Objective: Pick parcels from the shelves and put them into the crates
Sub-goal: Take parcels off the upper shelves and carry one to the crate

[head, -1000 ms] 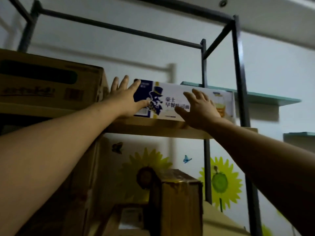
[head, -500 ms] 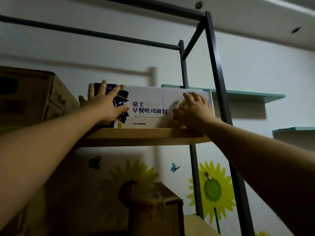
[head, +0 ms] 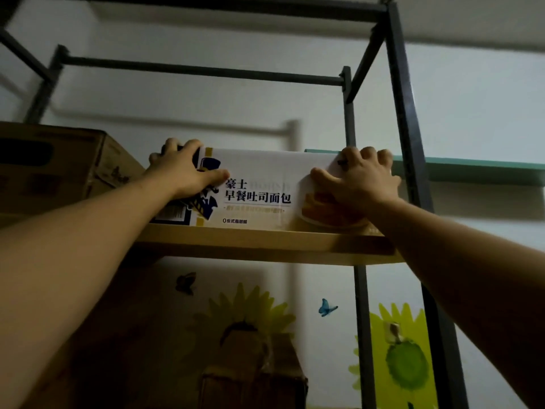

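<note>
The left grip [head: 184, 169] clamps the upper left corner of the toast bread box [head: 259, 184]: its fingers curl over the top edge and the thumb lies flat across the printed front, beside the dark blue figure. The right grip [head: 358, 180] holds the opposite upper corner the same way, fingers hooked over the top and thumb spread along the front above the picture of sliced toast. Both forearms reach up from the lower corners of the view.

The box is long and white with black Chinese lettering. It stands on its long side at the front edge of the wooden shelf board [head: 265, 246], on the top level of the rack. Whether its base rests fully on the board or is tipped slightly cannot be told from this low angle.

Just left of the box, on the same board, sits a brown cardboard carton [head: 59, 163], close to the left grip's knuckles. The dark metal rack post [head: 405, 113] rises just right of the right grip. Behind it a teal wall shelf [head: 472, 166] runs off to the right.

Below the board stands another cardboard box [head: 256, 379], in shadow. The wall carries a sunflower sticker [head: 404, 358] and a blue butterfly sticker [head: 326, 307].
</note>
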### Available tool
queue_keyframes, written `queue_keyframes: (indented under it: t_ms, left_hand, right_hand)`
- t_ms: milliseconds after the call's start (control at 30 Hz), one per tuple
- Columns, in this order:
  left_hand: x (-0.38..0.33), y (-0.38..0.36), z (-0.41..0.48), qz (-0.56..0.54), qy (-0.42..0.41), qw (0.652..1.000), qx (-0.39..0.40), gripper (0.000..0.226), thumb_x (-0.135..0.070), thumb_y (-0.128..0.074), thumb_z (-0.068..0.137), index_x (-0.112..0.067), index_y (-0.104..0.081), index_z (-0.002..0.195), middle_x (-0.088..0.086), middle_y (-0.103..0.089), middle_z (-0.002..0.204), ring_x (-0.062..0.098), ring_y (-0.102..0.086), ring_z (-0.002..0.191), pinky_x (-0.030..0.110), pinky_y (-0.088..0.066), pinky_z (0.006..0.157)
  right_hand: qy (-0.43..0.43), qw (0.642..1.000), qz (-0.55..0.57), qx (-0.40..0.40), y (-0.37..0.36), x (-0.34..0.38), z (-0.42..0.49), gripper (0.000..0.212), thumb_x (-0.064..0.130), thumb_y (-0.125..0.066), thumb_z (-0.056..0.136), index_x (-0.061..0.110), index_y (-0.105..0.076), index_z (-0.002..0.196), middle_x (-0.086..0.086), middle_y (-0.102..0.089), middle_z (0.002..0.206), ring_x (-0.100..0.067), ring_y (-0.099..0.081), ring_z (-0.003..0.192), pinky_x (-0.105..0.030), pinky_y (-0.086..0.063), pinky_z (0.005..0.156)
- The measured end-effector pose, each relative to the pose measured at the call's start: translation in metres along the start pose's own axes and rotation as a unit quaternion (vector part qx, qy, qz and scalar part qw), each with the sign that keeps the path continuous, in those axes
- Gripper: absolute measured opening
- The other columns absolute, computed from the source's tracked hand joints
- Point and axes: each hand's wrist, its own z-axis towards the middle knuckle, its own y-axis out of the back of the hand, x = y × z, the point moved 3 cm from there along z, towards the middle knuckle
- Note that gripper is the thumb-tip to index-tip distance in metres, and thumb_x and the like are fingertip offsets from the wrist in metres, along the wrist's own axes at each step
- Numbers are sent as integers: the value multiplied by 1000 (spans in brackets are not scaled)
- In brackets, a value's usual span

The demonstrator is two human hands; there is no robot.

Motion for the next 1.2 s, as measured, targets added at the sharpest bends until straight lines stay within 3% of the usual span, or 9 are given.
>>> queue_keyframes:
  t_ms: [267, 433, 533, 633, 867, 967, 1100, 1200]
  left_hand:
    - [2, 16, -17, -23, -16, 997, -70, 86, -73, -59, 68, -31, -28, 136, 4, -20, 142, 38, -32, 126, 53, -41, 97]
    - [4, 30, -37, -75, -39, 989, -124, 76, -59, -71, 66, -26, -39, 125, 5, -24, 133, 35, -35, 120, 50, -44, 96]
    - [0, 39, -53, -108, -44, 982, -150, 77, -48, -78, 66, -19, -42, 127, 10, -24, 135, 33, -32, 123, 43, -39, 102]
    - [-1, 47, -74, -101, -49, 977, -180, 77, -45, -80, 65, -14, -45, 126, 16, -25, 136, 31, -30, 124, 35, -34, 100]
    - [15, 40, -110, -127, -91, 956, -248, 75, -36, -87, 57, -18, -37, 109, 25, -31, 129, 42, -35, 118, 40, -42, 88]
    - [17, 38, -119, -145, -104, 949, -259, 76, -33, -88, 56, -20, -33, 107, 28, -32, 128, 43, -37, 116, 43, -48, 84]
    - [21, 35, -121, -167, -109, 948, -247, 76, -31, -87, 57, -21, -34, 111, 25, -27, 132, 40, -35, 118, 47, -50, 86]
    - [22, 37, -118, -162, -108, 951, -240, 74, -30, -86, 58, -21, -35, 111, 25, -27, 132, 40, -34, 119, 43, -48, 89]
  right_hand:
    - [12, 997, 19, -71, 22, 5, -21, 76, 80, -48, 75, 29, -38, 131, -6, -34, 138, -33, -20, 135, -57, -35, 99]
    - [20, 994, 49, -99, 44, 6, -43, 69, 73, -54, 78, 28, -42, 129, -7, -34, 135, -31, -20, 133, -54, -36, 99]
    - [18, 992, 65, -105, 52, 5, -56, 65, 69, -59, 78, 28, -44, 127, -6, -32, 136, -30, -19, 134, -51, -36, 101]
    - [11, 988, 101, -114, 59, 4, -71, 59, 62, -65, 77, 28, -48, 123, -5, -33, 134, -28, -17, 134, -48, -34, 103]
    - [25, 975, 126, -180, 57, -5, -113, 51, 44, -76, 76, 16, -57, 112, -17, -38, 127, -22, -19, 123, -42, -32, 100]
    - [34, 972, 129, -194, 52, -10, -123, 45, 36, -79, 76, 14, -57, 109, -20, -40, 123, -22, -20, 119, -46, -36, 97]
    - [47, 971, 125, -199, 50, -11, -125, 47, 42, -73, 74, 24, -44, 106, -17, -40, 120, -26, -23, 118, -39, -29, 95]
    - [42, 975, 116, -182, 51, -13, -124, 48, 45, -74, 76, 19, -52, 110, -17, -40, 122, -25, -22, 119, -43, -35, 94]
